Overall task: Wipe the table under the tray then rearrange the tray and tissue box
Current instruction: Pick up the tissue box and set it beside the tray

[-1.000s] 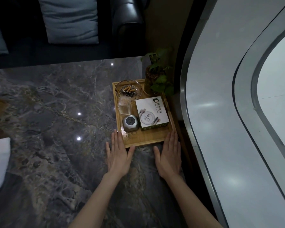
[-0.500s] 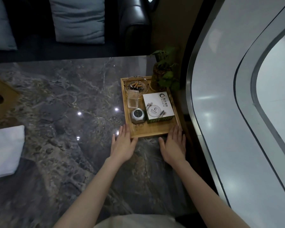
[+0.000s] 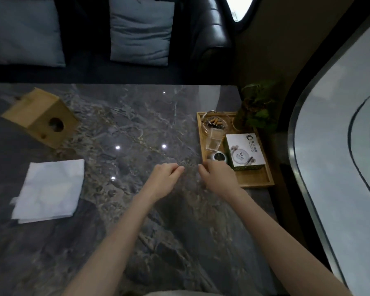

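So, compared with half a second back, both hands have been pulled off the near edge of the tray (image 3: pixel 252 182) and drawn in toward each other over the bare stone. The left hand (image 3: pixel 162 178) and right hand (image 3: pixel 217 178) are now loosely curled, fingertips close together but not touching, and nothing is gripped in either. Earlier they were laid flat with fingers spread against the tray's front rim.

The tray is parked at the far right corner of the bench (image 3: pixel 137 124), right up against the edge. On it an ashtray with cigarette butts (image 3: pixel 215 122) is seen at the back, a clear plastic cup (image 3: pixel 213 140) in front of that, a small round dark gadget (image 3: pixel 219 157) nearer still, and a white printed box (image 3: pixel 245 150) on the right side. A leafy potted plant (image 3: pixel 257 107) is wedged at the tray's far right corner.

More of the left side is taken in now: the wooden tissue box (image 3: pixel 40 117) is tilted at an angle near the far left, and a folded white cloth (image 3: pixel 50 190) is laid flat closer in, well apart from the tray.

The bench is dark grey marble with pale veins and spot-light reflections. A dark sofa with two blue-grey cushions (image 3: pixel 140 30) is seen behind it, and a curved pale wall panel (image 3: pixel 340 146) runs along the right.
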The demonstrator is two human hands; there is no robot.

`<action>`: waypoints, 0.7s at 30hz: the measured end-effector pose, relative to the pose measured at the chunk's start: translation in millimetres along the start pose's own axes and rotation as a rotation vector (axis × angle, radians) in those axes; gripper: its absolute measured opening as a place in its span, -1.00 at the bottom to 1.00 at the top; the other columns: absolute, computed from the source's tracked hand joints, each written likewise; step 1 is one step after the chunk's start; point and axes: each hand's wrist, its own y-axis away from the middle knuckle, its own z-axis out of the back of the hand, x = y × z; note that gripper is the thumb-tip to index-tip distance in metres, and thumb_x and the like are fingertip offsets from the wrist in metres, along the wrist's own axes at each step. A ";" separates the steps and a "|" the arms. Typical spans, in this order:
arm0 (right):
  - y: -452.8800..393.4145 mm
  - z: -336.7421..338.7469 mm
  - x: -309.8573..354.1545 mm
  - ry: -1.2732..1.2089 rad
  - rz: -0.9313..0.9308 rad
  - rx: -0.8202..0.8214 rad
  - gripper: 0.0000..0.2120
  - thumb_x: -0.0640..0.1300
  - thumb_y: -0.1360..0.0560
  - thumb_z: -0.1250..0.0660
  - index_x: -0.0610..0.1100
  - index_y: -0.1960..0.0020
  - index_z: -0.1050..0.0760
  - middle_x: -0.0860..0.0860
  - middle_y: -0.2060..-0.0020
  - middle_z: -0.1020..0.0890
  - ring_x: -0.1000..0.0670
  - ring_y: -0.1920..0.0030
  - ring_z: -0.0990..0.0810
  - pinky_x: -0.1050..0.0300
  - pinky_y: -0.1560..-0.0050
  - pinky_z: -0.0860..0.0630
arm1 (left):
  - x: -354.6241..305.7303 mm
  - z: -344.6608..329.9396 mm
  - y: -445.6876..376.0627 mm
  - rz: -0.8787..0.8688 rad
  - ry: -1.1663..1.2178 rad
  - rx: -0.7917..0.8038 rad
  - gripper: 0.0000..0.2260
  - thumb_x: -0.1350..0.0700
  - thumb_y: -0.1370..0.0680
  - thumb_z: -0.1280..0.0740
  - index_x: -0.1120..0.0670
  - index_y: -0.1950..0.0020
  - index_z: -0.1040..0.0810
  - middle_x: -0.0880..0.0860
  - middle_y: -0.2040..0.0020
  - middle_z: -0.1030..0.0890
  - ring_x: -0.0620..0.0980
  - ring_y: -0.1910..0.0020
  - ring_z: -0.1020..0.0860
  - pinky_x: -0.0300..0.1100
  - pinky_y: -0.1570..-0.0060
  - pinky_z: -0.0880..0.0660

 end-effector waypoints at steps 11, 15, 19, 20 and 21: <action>-63.3 0.1 152.2 0.018 0.310 -0.057 -0.67 -0.02 -0.55 -0.12 -0.22 0.10 -0.55 -0.15 0.17 -0.66 -0.19 0.11 -0.59 -0.06 0.11 -0.53 | 75.3 160.7 20.4 0.119 -0.349 -0.415 -0.68 0.00 -0.59 -0.09 0.17 0.07 -0.55 0.17 0.12 -0.62 0.21 0.09 -0.55 -0.02 0.17 -0.40; -84.0 -13.1 212.4 -0.049 0.341 -0.062 -0.67 -0.03 -0.57 -0.11 -0.24 0.03 -0.54 -0.16 0.12 -0.66 -0.17 0.08 -0.58 -0.06 0.09 -0.52 | 119.1 215.6 19.8 0.178 -0.441 -0.531 -0.66 0.00 -0.59 -0.11 0.19 -0.22 -0.45 0.20 -0.19 -0.53 0.21 -0.16 -0.46 0.05 -0.05 -0.38; -111.1 -35.7 270.7 -0.263 0.294 -0.048 -0.64 -0.01 -0.58 -0.12 -0.20 -0.24 -0.45 -0.13 -0.15 -0.60 -0.13 -0.16 -0.53 -0.03 -0.18 -0.45 | 160.5 258.3 11.4 0.223 -0.420 -0.542 -0.49 -0.04 -0.55 -0.18 0.19 -0.42 -0.19 0.19 -0.41 -0.30 0.19 -0.34 -0.29 0.08 -0.24 -0.31; -118.7 -43.3 282.8 -0.321 0.276 -0.042 -0.61 0.00 -0.58 -0.13 -0.20 -0.30 -0.41 -0.13 -0.21 -0.57 -0.11 -0.21 -0.50 0.01 -0.21 -0.41 | 170.4 267.3 7.6 0.222 -0.434 -0.533 -0.43 -0.06 -0.54 -0.19 0.18 -0.44 -0.14 0.18 -0.46 -0.23 0.18 -0.40 -0.23 0.07 -0.30 -0.27; -126.5 -51.7 293.7 -0.374 0.258 -0.031 -0.58 0.01 -0.58 -0.13 -0.19 -0.35 -0.35 -0.13 -0.26 -0.53 -0.10 -0.25 -0.48 0.04 -0.22 -0.37 | 179.3 274.9 3.5 0.228 -0.447 -0.521 -0.38 -0.08 -0.53 -0.21 0.17 -0.47 -0.09 0.16 -0.50 -0.15 0.15 -0.45 -0.16 0.05 -0.36 -0.21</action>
